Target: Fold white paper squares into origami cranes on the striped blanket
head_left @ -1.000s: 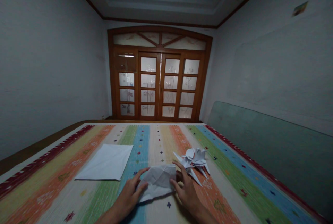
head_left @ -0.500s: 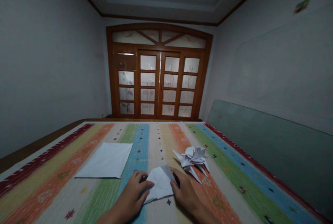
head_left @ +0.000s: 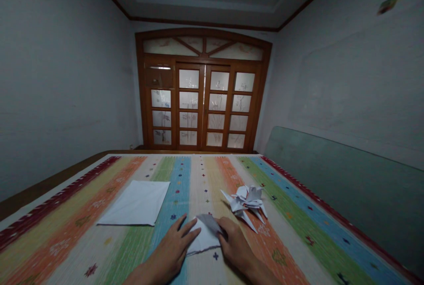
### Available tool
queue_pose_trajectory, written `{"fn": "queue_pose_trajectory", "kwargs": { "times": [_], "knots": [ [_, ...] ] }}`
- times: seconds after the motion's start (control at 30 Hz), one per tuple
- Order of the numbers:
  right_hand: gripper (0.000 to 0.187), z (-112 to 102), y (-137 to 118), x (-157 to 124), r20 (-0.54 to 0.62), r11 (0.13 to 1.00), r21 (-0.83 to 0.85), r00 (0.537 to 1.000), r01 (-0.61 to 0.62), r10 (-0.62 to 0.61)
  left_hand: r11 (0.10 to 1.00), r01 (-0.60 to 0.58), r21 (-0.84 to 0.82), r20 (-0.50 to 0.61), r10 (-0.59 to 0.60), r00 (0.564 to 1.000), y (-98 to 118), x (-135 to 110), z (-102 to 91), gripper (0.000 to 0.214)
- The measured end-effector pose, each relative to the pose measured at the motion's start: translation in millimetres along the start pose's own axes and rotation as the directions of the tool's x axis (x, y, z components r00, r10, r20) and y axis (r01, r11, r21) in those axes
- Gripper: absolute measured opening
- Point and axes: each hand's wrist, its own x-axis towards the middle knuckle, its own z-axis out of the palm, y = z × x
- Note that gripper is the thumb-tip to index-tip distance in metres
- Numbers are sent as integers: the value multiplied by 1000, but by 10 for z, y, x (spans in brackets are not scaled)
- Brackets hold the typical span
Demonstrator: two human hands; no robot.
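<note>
A small folded sheet of white paper (head_left: pixel 202 240) lies on the striped cloth in front of me, between my hands. Its upper right part is folded over and looks greyer. My left hand (head_left: pixel 174 246) rests at the paper's left side, fingers spread, their tips on the sheet. At the right edge, my right hand (head_left: pixel 236 244) pinches the folded part between thumb and curled fingers. Just beyond that hand sit folded white paper figures (head_left: pixel 247 202) with pointed tips, crowded together; I cannot tell how many.
A flat stack of square white paper (head_left: pixel 137 203) lies to the left. The striped tablecloth (head_left: pixel 288 232) covers the table. A pale green chair back or panel (head_left: pixel 331 165) stands along the right wall, and wooden glazed doors (head_left: pixel 203 104) are at the far end.
My left fingers have gone from gripping the paper's left edge to lying spread on it. My right hand has closed further over the folded right side. The fold now lies lower.
</note>
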Motion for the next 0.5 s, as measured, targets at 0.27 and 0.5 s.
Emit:
{"fn": "queue_pose_trajectory", "kwargs": {
  "times": [0.27,0.5],
  "knots": [
    [50,-26,-47,-21,45,989,44,989,140,-142,995,70,-71,-50,-73,996,31,11,-23,51],
    [44,-101,-115,-41,101,967,12,962,253,-253,996,70,-50,-25,-71,997,58,16,-43,62]
  ]
}}
